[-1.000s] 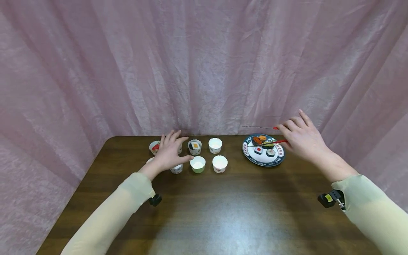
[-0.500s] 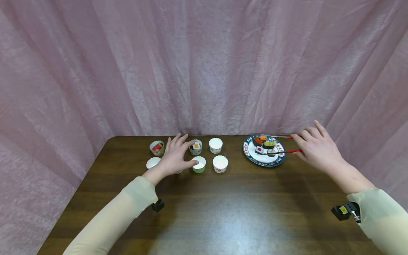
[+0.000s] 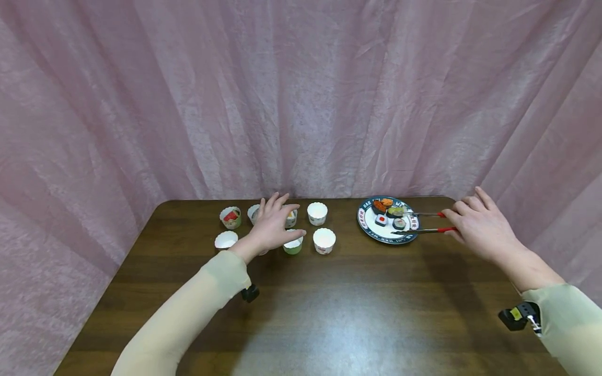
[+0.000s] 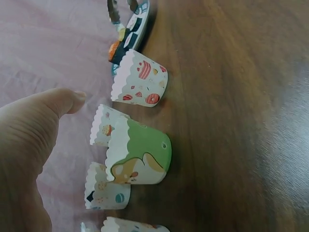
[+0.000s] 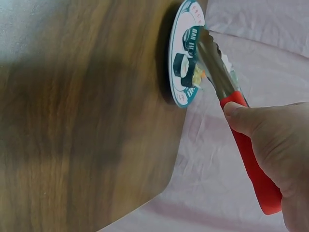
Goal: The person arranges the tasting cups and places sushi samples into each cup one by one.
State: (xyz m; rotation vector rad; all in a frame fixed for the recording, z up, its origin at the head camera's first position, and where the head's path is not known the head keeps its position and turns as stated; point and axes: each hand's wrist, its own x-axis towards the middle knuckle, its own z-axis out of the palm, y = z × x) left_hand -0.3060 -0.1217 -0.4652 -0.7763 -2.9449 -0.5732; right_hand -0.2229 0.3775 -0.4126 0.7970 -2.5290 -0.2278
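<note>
My right hand (image 3: 486,227) holds red-handled metal tongs (image 5: 247,150), their arms spread over the plate. This blue-rimmed white plate (image 3: 370,230) bears several sushi pieces: one topped orange-red (image 3: 378,208), one green-topped (image 3: 394,212), one white with a red dot (image 3: 381,220) and a round dark-wrapped roll (image 3: 399,224). Nothing sits between the tong tips as far as I can tell. Above the paper cups hovers my left hand (image 3: 270,227), fingers spread and holding nothing. Its thumb is near the green cup (image 4: 152,152); the hand partly hides other cups.
Paper cups stand in two rows. The back left cup (image 3: 231,223) contains a red-topped piece. White insides show in the back right cup (image 3: 317,215), front right cup (image 3: 324,243) and front left cup (image 3: 226,239). A pink curtain (image 3: 301,104) hangs behind the brown table (image 3: 329,308).
The right hand has moved right and toward the person, lowering the tongs to the plate's right side. My left hand has drifted right over the cups, uncovering those at the left.
</note>
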